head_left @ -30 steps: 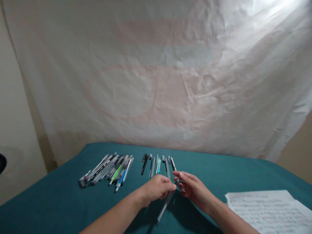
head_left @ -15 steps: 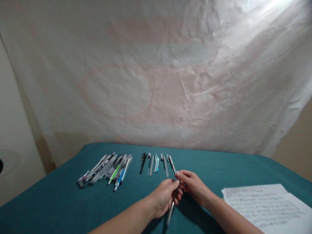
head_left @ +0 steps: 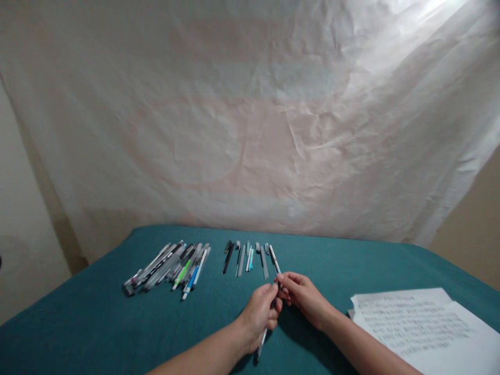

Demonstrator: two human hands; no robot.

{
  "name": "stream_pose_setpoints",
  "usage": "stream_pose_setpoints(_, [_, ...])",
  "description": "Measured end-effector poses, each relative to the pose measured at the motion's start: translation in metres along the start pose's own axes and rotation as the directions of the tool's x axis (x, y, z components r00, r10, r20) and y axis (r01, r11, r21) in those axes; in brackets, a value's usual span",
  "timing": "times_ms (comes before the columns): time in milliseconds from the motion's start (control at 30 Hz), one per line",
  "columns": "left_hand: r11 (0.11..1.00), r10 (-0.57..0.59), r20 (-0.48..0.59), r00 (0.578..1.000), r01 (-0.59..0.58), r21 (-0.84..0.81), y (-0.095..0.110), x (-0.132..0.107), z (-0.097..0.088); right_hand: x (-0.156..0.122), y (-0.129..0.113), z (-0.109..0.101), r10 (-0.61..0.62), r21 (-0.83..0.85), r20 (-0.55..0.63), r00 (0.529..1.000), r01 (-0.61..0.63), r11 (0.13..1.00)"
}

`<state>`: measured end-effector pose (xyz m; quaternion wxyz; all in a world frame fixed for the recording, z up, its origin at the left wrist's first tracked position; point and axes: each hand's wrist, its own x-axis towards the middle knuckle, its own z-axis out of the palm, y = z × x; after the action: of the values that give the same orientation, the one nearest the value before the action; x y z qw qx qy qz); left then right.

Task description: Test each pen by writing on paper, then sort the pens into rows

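Both my hands meet above the teal tablecloth (head_left: 97, 323) near its middle. My left hand (head_left: 261, 312) is closed around a slim pen (head_left: 261, 344), whose lower end sticks out below the fist toward me. My right hand (head_left: 302, 297) pinches the pen's upper end with thumb and fingers. Just beyond my hands lies a neat row of several pens (head_left: 250, 256), laid side by side. Further left is a looser heap of pens (head_left: 172, 266), clear, black, green and blue.
Printed paper sheets (head_left: 417, 323) lie at the table's right front. A wrinkled white sheet (head_left: 250, 120) hangs behind the table as a backdrop. Beige wall shows at the far left and right.
The pen has swung from slanting across to nearly upright in my left fist, and both hands have drawn closer together. The view has shifted a little.
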<state>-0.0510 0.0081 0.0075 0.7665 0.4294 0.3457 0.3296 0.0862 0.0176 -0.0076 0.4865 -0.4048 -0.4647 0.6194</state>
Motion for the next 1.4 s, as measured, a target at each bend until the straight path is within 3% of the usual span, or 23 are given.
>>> stream_pose_setpoints(833, [0.99,-0.031,-0.035,0.999,0.036,0.137,0.0009,0.0017,0.0024,-0.0043,-0.0023,0.0067,-0.113,-0.162,-0.145,0.983,0.089,0.983])
stream_pose_setpoints(1400, [0.982,-0.047,-0.045,0.998,0.054,0.183,0.0003,-0.0012,0.0058,-0.0034,-0.0007,0.009,-0.076,-0.092,-0.236,0.969,0.055,0.994])
